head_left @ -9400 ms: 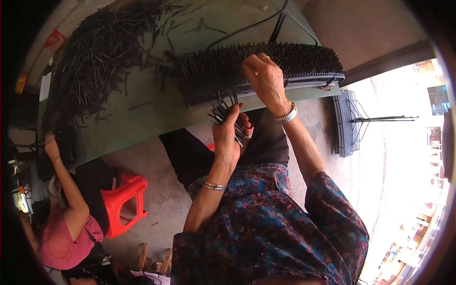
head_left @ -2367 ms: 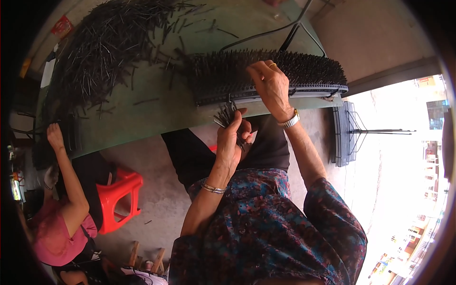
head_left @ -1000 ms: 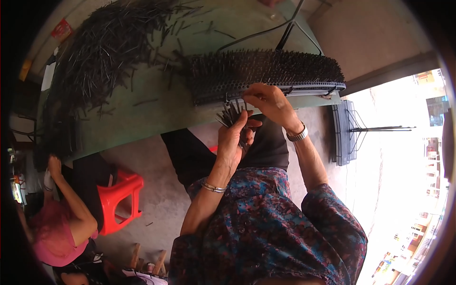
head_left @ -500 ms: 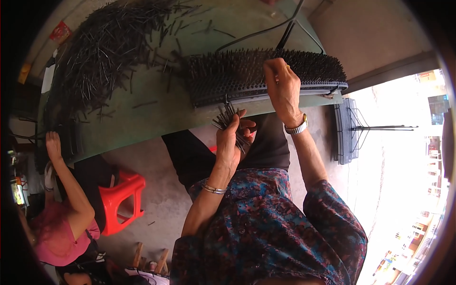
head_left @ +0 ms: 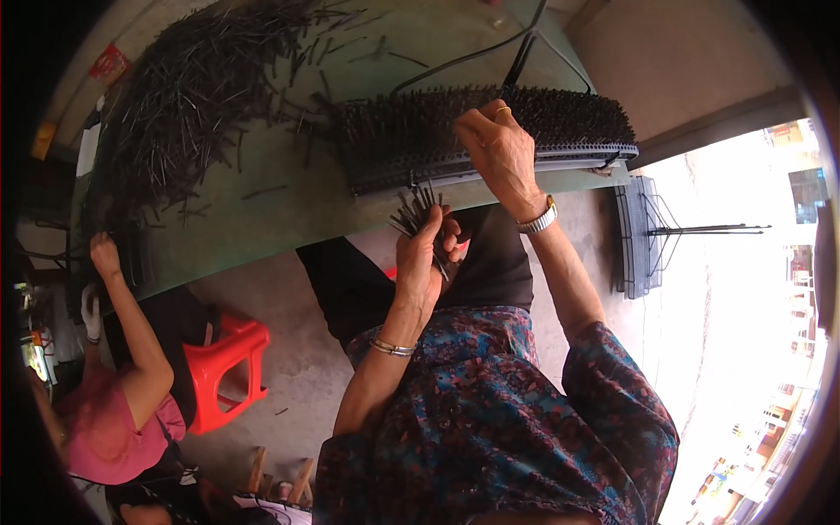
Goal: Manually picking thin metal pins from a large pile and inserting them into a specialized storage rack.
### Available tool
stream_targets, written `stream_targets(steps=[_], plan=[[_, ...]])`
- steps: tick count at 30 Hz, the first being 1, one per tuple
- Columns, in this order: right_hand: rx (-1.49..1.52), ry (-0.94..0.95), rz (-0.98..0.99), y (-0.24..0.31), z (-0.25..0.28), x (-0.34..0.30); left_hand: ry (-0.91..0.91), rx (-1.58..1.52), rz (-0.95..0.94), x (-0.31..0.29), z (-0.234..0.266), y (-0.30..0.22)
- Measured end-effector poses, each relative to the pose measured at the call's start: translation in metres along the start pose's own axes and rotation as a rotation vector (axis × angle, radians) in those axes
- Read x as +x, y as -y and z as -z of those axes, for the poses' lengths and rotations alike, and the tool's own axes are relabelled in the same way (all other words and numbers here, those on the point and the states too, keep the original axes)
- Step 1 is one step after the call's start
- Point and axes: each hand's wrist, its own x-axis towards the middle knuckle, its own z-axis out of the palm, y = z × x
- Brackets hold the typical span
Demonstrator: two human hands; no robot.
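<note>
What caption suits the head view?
Left hand gripping thin dark strips, right hand at a bristling black rack.

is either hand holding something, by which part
Left hand: a bunch of dark sticks, around the middle. Right hand: whether it holds anything cannot be told.

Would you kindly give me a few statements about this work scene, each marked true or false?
1. The left hand holds a bundle of thin dark strips. True.
2. A large loose pile of dark strips lies on the left part of the green table. True.
3. The right hand is over that pile. False: the right hand is at the bristly dark rack, to the right of the pile.
4. The plastic stool near the co-worker is blue. False: it is red.
5. The watch is on the left wrist. False: it is on the right wrist.
</note>
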Motion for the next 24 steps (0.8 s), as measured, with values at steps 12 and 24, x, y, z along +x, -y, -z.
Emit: stream_targets(steps=[12,24], plan=[[0.037,0.155,-0.062,0.008,0.011,-0.019,0.033,-0.016,-0.033,0.000,-0.002,0.000],[0.810,0.646,-0.492,0.010,0.015,-0.019,0.040,0.238,-0.104,-0.008,-0.007,-0.012]])
